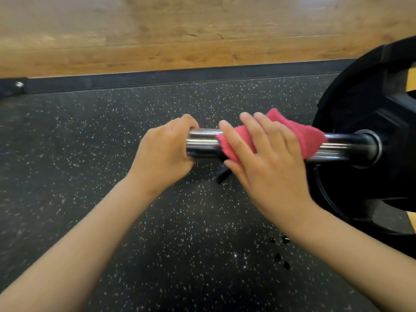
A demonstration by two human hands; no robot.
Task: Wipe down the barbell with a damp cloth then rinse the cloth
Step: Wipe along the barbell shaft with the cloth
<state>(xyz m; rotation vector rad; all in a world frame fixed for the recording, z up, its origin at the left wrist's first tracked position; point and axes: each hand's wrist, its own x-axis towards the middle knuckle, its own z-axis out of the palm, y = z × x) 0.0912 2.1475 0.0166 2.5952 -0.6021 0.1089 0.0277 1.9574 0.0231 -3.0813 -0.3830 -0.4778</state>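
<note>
Two floorings: speckled black rubber floor [90, 154], wood planks [157, 30] along its far edge. Barbell [202, 140] over the rubber; my left grip [166, 149] curls round its end, my right grip [270, 163], fingers spread, presses the pink cloth [304, 134] on it.

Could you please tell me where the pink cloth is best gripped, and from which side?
The pink cloth lies draped over the round chrome bar, so probably pinch it from above, at its uncovered part toward the weight plate, where it folds over the crown. The right hand presses flat on the rest; the left hand grips the bar's end.
</note>
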